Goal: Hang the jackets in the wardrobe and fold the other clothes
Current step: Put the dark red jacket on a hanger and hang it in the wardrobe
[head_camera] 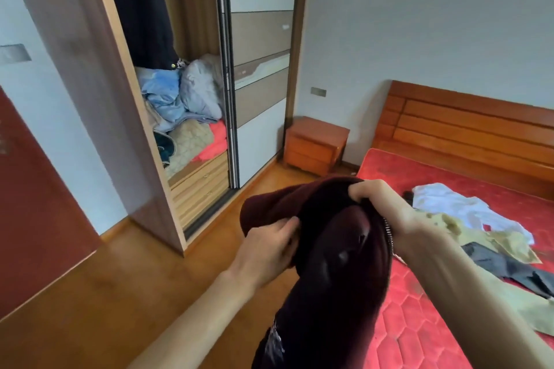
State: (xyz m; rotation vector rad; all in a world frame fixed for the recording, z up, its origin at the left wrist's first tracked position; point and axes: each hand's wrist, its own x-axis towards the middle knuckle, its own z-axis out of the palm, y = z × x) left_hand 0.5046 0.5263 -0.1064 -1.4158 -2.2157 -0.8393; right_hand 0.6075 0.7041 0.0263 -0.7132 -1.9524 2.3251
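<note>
I hold a dark maroon jacket (pixel 338 252) with a metal zipper in front of me, above the floor beside the bed. My left hand (pixel 266 246) pinches its fabric on the left side. My right hand (pixel 380 204) grips the collar area near the zipper, and the rest of the jacket hangs down between my arms. The wardrobe (pixel 168 93) stands open at the left, with a dark garment (pixel 141 3) hanging inside. On the red mattress (pixel 419 323) lie a white shirt (pixel 461 207), a khaki garment (pixel 494 243) and a dark grey garment (pixel 509 269).
Inside the wardrobe a pile of blue, grey and pink bedding (pixel 186 111) rests on wooden drawers (pixel 201 186). A sliding door (pixel 260 75) covers its right half. A wooden nightstand (pixel 314 144) stands by the headboard (pixel 467 126). The floor (pixel 120 293) is wooden.
</note>
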